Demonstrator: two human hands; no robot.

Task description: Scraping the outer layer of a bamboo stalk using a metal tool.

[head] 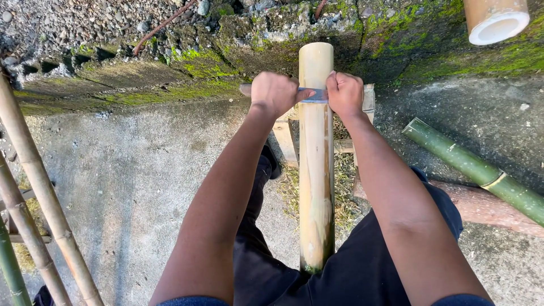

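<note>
- Centrally, a pale peeled bamboo pole (315, 170) runs up the middle of the frame, its lower end lost between the person's dark trousers (362, 272) and its top reaching the mossy wall.
- Across the pole near its upper end lies a drawknife blade (315, 95), flat metal, touching the bamboo surface.
- At centre left of the pole, the left hand (273, 93) is curled in a closed fist around one handle of the drawknife; the handle's end pokes out just left of the knuckles.
- Just right of the pole, the right hand (344, 93) is likewise clenched around the other handle, which the fingers hide.
- Both forearms stretch from the bottom of the frame up to the blade, one on each side of the pole.
- Behind the pole, a wooden frame (286, 139) lies on the concrete ground (130, 170), with dry shavings (343, 187) around it.
- At right, a green bamboo pole (476, 167) slants towards the lower right, lying over a reddish log (493, 209).
- In the upper right corner shows the hollow cut end of another bamboo piece (496, 20).
- Along the left edge lean several tan bamboo canes (39, 187).
- Across the top runs a moss-covered stone wall (215, 62), with gravel (85, 22) beyond it at upper left.
</note>
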